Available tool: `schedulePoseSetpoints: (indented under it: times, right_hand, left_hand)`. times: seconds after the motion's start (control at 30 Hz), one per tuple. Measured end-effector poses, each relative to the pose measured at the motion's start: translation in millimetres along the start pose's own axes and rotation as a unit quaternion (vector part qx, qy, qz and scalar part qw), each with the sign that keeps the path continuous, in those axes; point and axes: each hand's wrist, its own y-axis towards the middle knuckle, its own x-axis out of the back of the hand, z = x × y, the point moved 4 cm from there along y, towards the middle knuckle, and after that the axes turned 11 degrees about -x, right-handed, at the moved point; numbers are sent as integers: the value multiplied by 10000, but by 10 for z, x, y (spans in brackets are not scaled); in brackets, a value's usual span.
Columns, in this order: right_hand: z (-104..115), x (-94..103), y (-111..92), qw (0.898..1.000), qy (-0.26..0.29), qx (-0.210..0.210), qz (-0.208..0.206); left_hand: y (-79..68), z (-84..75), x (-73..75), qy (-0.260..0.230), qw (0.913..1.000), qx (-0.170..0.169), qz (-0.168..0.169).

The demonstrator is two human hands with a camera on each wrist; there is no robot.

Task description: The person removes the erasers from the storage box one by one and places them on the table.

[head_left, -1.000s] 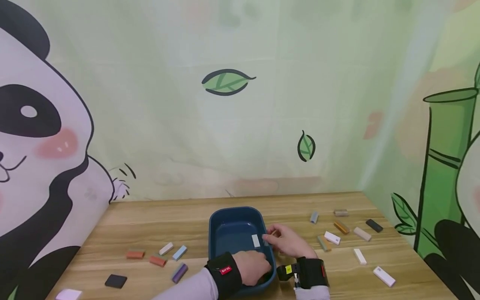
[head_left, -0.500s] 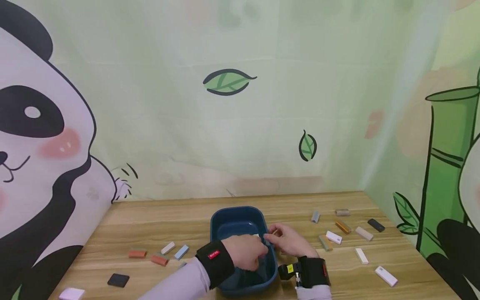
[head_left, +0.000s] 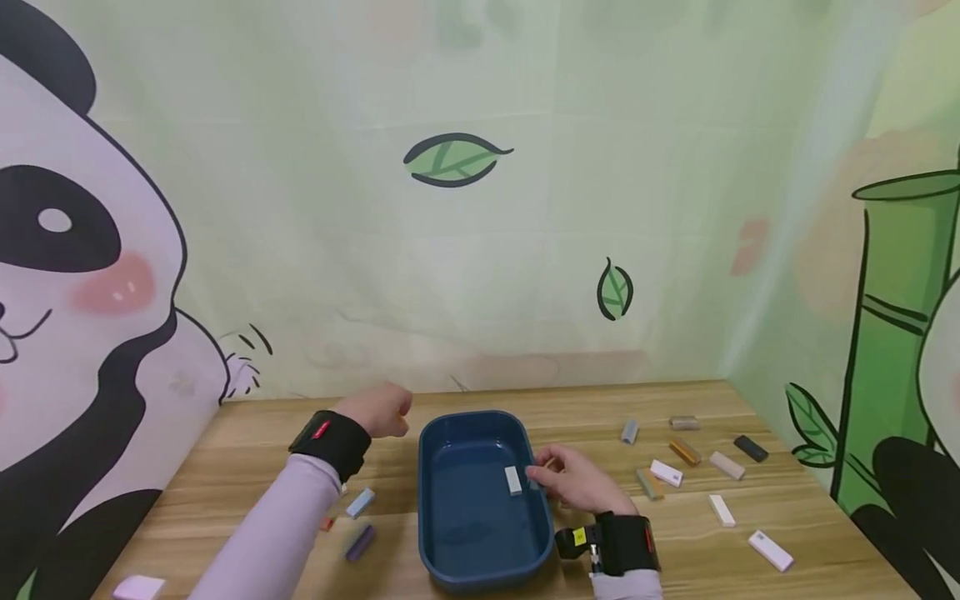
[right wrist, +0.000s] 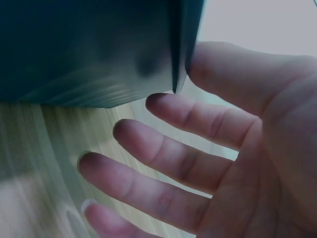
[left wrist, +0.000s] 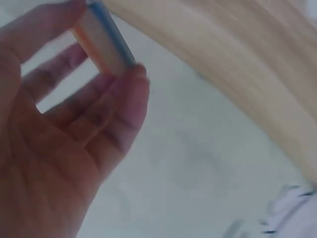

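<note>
My left hand (head_left: 378,410) is over the back left of the table, off the far left corner of the blue plastic bin (head_left: 461,537). In the left wrist view it pinches a small striped block (left wrist: 106,42), pale with orange and blue bands, between thumb and fingertips. One white block (head_left: 513,481) lies inside the bin by its right wall. At the bin's right side, my right hand (head_left: 577,482) grips the rim: the thumb (right wrist: 233,69) lies on one side of the wall, the index fingertip by the other, and the remaining fingers spread below.
Left of the bin lie a light blue block (head_left: 361,502) and a purple block (head_left: 360,542); my left sleeve (head_left: 270,525) hides others there. Several blocks, including a black one (head_left: 751,448) and a long white one (head_left: 770,551), are scattered right. A printed cloth backdrop (head_left: 480,275) borders the table.
My left hand has come up out of the bin and swung to the back left, uncovering the bin's floor. The right hand has kept its place at the rim.
</note>
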Motion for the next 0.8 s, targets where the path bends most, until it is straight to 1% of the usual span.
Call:
schedulePoseSetpoints:
  times: [0.07,0.13,0.2,0.27,0.37,0.47,0.57,0.67,0.8]
  right_hand:
    - [5,0,0,10000,-23,16,5]
    - [10,1,-1,10000,-37,27,4]
    - [15,3,-7,10000,-58,39,-4]
    - [17,2,-11,10000,-70,44,-14]
    - [19,0,-12,9999,-95,32,-34]
    - [12,-8,-13,9999,-112,-27,-49]
    - [6,-15,-18,9999,-105,-78,-50]
    - [4,-11,-21,9999,-97,-64,-54]
    - [8,7,-13,9999,-98,39,-55]
  left_hand:
    - [-62,174,-45,-76,9995,291,-55]
    - [-112,294,-114,-157,9985,519,-39]
    - [-147,371,-202,-153,9976,668,58]
    - [-173,412,-284,-81,9968,786,153]
    - [-200,434,-404,81,9952,938,269]
    - [-221,436,-509,14,9945,1013,251]
    - [-242,427,-579,-87,9944,1038,166]
    - [-254,411,-599,-142,9942,1061,97]
    - [-251,388,-569,-101,9933,1145,85]
